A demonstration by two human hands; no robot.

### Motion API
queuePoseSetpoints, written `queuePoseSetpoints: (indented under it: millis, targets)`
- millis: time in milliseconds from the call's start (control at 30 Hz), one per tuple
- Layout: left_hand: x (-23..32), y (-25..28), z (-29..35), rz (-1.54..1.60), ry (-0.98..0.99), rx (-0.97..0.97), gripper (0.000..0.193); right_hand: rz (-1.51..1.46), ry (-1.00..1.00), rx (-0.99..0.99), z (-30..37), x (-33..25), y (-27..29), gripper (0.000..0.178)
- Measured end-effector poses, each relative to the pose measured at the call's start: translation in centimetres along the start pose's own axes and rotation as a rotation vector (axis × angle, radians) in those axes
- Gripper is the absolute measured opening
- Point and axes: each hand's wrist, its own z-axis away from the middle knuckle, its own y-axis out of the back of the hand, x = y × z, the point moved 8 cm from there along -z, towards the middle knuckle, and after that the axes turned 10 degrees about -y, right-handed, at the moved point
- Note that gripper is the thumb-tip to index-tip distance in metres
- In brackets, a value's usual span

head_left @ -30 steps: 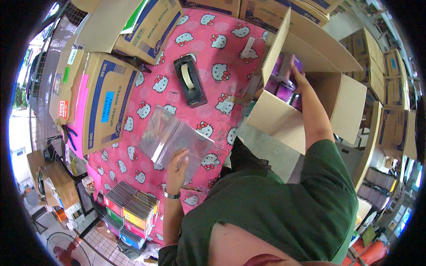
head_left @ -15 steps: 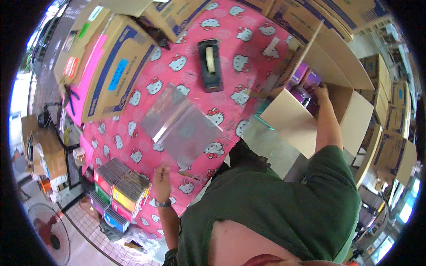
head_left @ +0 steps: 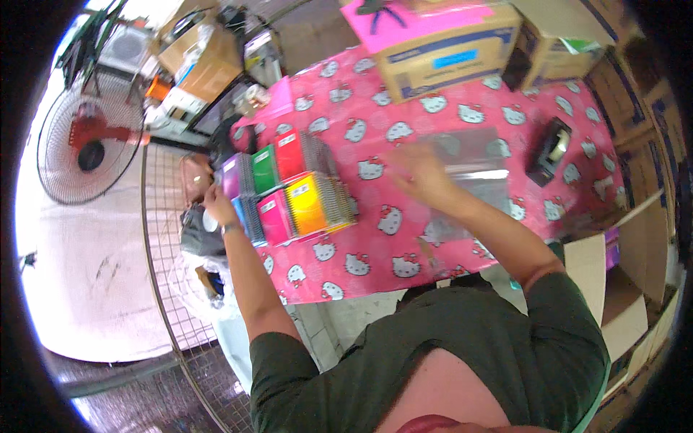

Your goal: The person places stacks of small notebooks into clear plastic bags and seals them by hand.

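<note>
Several stacks of small spiral-bound notebooks stand on the left of the table: purple (head_left: pixel 232 175), green (head_left: pixel 266 167), red (head_left: pixel 292 153), blue (head_left: pixel 251 221), pink (head_left: pixel 276 218) and yellow (head_left: pixel 307 203). My left hand (head_left: pixel 220 206) is at the outer left side of the stacks, beside the purple and blue ones. Its fingers are too small and blurred to show a grip. A round white thing (head_left: pixel 210 221) shows just below it. Over the middle of the table, my right hand (head_left: pixel 422 179) is smeared by motion, next to clear plastic bags (head_left: pixel 469 195) lying flat.
A black tape dispenser (head_left: pixel 549 151) stands at the right of the pink patterned tablecloth (head_left: pixel 390 267). Cardboard boxes (head_left: pixel 447 65) line the far edge. An open carton (head_left: pixel 586 278) with purple items is at the right. A fan (head_left: pixel 90 144) and wire mesh (head_left: pixel 162 238) are at the left.
My view has swung left. My right hand has come out of the open carton and moved left over the table. My left hand has gone from the table's front to the stacks' outer side.
</note>
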Motion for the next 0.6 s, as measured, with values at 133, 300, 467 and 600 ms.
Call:
queuePoseSetpoints:
  millis: [133, 300, 467, 600]
  targets:
    - [-4.2, -7.1, -3.4, -0.103, 0.058, -0.329, 0.024, -0.195, -0.105, -0.149, -11.8, -1.4, -16.4, 0.028]
    - [-8.8, -8.5, -4.2, -0.262, 0.055, -0.434, 0.043, 0.079, -0.367, -0.221, -18.8, -2.9, -26.8, 0.031]
    - [-11.6, -4.3, -4.8, -0.288, 0.095, -0.449, 0.058, 0.433, -0.465, -0.292, -18.7, -7.7, -31.1, 0.035]
    - [-6.4, -5.0, -4.2, -0.513, 0.15, -0.435, 0.066, 0.39, -0.651, -0.39, -19.6, -7.0, -31.8, 0.035]
